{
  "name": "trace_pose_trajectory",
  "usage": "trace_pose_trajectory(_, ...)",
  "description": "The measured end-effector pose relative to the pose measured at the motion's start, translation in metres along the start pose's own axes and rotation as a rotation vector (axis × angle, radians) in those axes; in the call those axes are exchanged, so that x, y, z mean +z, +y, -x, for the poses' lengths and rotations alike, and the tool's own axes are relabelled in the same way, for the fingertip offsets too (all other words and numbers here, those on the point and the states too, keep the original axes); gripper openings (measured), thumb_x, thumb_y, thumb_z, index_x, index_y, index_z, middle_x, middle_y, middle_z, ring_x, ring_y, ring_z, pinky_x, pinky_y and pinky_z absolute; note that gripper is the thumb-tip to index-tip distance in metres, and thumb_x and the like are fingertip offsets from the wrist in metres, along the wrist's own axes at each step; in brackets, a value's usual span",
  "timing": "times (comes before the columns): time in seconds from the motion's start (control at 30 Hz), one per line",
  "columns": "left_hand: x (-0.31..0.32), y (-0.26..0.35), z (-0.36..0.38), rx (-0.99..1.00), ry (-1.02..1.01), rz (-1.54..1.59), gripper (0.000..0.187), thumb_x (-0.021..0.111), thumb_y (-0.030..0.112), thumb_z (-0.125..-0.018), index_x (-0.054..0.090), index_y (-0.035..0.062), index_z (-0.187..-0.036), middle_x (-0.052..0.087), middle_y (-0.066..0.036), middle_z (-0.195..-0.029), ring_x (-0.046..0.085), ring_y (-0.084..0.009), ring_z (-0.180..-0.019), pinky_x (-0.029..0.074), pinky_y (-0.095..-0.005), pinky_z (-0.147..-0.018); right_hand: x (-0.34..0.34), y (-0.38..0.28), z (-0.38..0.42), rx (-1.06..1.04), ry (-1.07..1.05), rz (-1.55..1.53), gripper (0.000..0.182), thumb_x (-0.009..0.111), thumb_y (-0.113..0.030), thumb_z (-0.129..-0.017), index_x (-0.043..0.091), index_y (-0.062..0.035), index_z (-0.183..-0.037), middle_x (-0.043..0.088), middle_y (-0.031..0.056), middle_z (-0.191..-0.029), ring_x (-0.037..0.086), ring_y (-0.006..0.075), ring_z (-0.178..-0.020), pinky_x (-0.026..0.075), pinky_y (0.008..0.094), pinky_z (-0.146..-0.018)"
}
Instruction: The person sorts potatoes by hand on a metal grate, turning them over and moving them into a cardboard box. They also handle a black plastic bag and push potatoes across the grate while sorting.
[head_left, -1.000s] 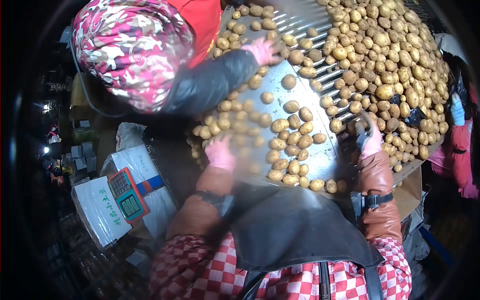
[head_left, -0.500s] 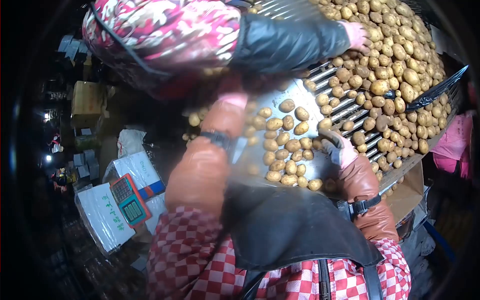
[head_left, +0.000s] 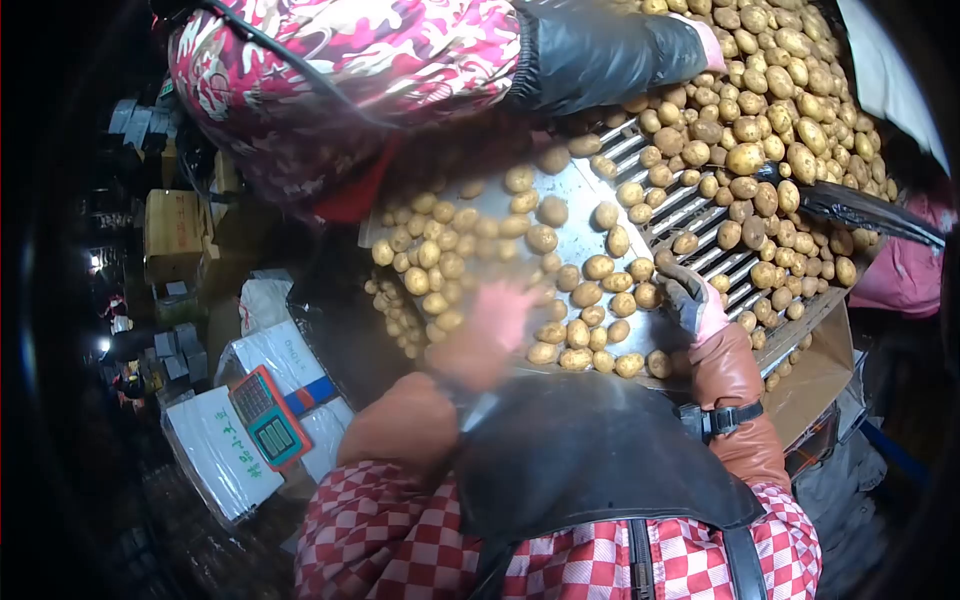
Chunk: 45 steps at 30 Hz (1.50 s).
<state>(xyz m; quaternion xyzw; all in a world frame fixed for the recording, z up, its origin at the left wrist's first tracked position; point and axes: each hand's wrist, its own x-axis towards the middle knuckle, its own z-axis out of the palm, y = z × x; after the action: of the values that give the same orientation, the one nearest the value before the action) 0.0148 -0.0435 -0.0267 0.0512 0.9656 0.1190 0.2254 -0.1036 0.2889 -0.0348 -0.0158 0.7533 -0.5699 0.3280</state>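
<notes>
Loose potatoes [head_left: 587, 294] lie on a sheet-metal tray [head_left: 585, 200] in front of me. My left hand [head_left: 505, 312], in a pink glove, is over the left part of the tray, close to the potatoes; motion smears its fingers. At the tray's right side, beside the slatted rack, is my right hand [head_left: 692, 302] in a pink and grey glove. Its fingers stretch forward, with potatoes right beside them, and no potato shows clearly in its grasp. Brown sleeve covers reach both my wrists.
A co-worker's dark sleeve [head_left: 615, 60] crosses the far side, its gloved hand at a big potato heap [head_left: 770, 110] on a slatted rack [head_left: 712, 240]. Black plastic [head_left: 860, 208] pokes out at right. A scale [head_left: 270, 420] sits on wrapped boxes at left; a cardboard box [head_left: 815, 365] stands at right.
My left hand has come back toward me from beneath the co-worker's arm. My right hand has shifted slightly right. More potatoes show on the tray's left, and the black plastic has swung lower.
</notes>
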Motion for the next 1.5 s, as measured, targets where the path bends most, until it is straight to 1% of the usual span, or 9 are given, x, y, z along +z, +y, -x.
trace_pose_trajectory(0.27,0.01,-0.028,0.056,-0.502,0.497,-0.093,0.049,0.071,0.027,-0.077,0.063,0.0139,-0.124,0.057,-0.011,-0.132,0.05,-0.0289,-0.128,0.037,-0.0495,-0.107,-0.011,0.025,0.002,-0.084,0.073,0.104,0.032,0.059,-0.013,-0.098,0.062,0.0017,-0.125,0.068,0.0058,-0.105,0.063,0.0126,-0.091,0.051,0.0252,-0.079)
trace_pose_trajectory(0.5,0.005,0.029,0.015,0.553,0.135,-0.039,0.063,0.067,0.007,-0.072,0.058,0.0218,-0.132,0.055,-0.012,-0.139,0.049,-0.0303,-0.131,0.036,-0.0501,-0.108,0.016,-0.017,-0.014,-0.14,-0.099,0.348,0.028,0.06,-0.01,-0.098,0.064,-0.0029,-0.125,0.068,0.0035,-0.105,0.062,0.0106,-0.091,0.051,0.0238,-0.08)
trace_pose_trajectory(0.7,-0.018,-0.025,0.04,-0.192,-0.039,0.112,0.056,0.074,0.029,-0.072,0.063,0.0187,-0.126,0.059,-0.011,-0.133,0.054,-0.0309,-0.125,0.033,-0.0553,-0.109,-0.035,-0.02,0.001,-0.158,0.317,0.416,0.051,0.072,-0.008,-0.087,0.056,-0.0061,-0.136,0.058,0.0202,-0.134,0.058,0.028,-0.122,0.05,0.0345,-0.1)
trace_pose_trajectory(0.8,-0.007,-0.041,0.043,-0.427,0.302,0.009,0.058,0.07,0.011,-0.064,0.066,0.0187,-0.121,0.06,-0.013,-0.129,0.051,-0.0345,-0.126,0.036,-0.0527,-0.108,-0.032,-0.014,0.005,-0.081,0.442,0.823,0.068,0.075,-0.015,-0.084,0.045,-0.0076,-0.145,0.043,0.0232,-0.148,0.049,0.0355,-0.133,0.046,0.0384,-0.107)
trace_pose_trajectory(0.93,-0.031,-0.035,-0.006,-0.231,0.595,-0.013,0.061,0.07,0.004,-0.062,0.066,0.0172,-0.122,0.058,-0.013,-0.132,0.049,-0.0351,-0.128,0.034,-0.0543,-0.11,0.035,-0.031,0.008,0.034,-0.018,1.102,0.079,0.076,-0.021,-0.079,0.039,-0.0132,-0.149,0.039,0.0238,-0.149,0.044,0.0419,-0.134,0.042,0.0435,-0.109)
trace_pose_trajectory(1.13,-0.063,-0.061,-0.12,-0.779,0.46,0.381,0.053,0.065,0.027,-0.087,0.052,0.0223,-0.139,0.044,-0.007,-0.149,0.039,-0.0343,-0.139,0.025,-0.0556,-0.116,0.049,-0.079,0.012,-0.006,-0.565,0.466,0.069,0.071,-0.013,-0.084,0.044,-0.0105,-0.147,0.061,0.0177,-0.13,0.06,0.0277,-0.118,0.049,0.0352,-0.1)
trace_pose_trajectory(1.4,-0.026,0.009,-0.072,-0.096,0.193,-0.08,0.054,0.065,0.027,-0.083,0.054,0.0261,-0.136,0.045,-0.006,-0.147,0.033,-0.0358,-0.14,0.023,-0.0632,-0.112,-0.002,-0.112,-0.069,-0.269,0.176,0.4,0.042,0.071,-0.011,-0.091,0.062,-0.0119,-0.132,0.068,0.009,-0.105,0.061,0.0135,-0.067,0.051,0.0306,-0.059)
trace_pose_trajectory(1.43,-0.018,-0.004,-0.059,-0.049,0.209,-0.041,0.054,0.065,0.026,-0.081,0.055,0.0238,-0.134,0.047,-0.007,-0.144,0.036,-0.0347,-0.137,0.025,-0.0624,-0.11,-0.021,-0.123,-0.087,-0.134,0.223,0.422,0.04,0.06,-0.017,-0.095,0.059,-0.0127,-0.135,0.068,0.0156,-0.111,0.065,0.0238,-0.1,0.053,0.0366,-0.09)
trace_pose_trajectory(1.5,-0.039,-0.008,-0.031,0.024,0.279,0.051,0.052,0.065,0.025,-0.078,0.058,0.019,-0.129,0.052,-0.009,-0.137,0.042,-0.0329,-0.132,0.03,-0.0601,-0.106,-0.051,-0.128,-0.14,-0.249,0.283,0.576,0.053,0.063,-0.027,-0.093,0.05,-0.0123,-0.143,0.068,0.0178,-0.113,0.067,0.0275,-0.099,0.054,0.0381,-0.088)
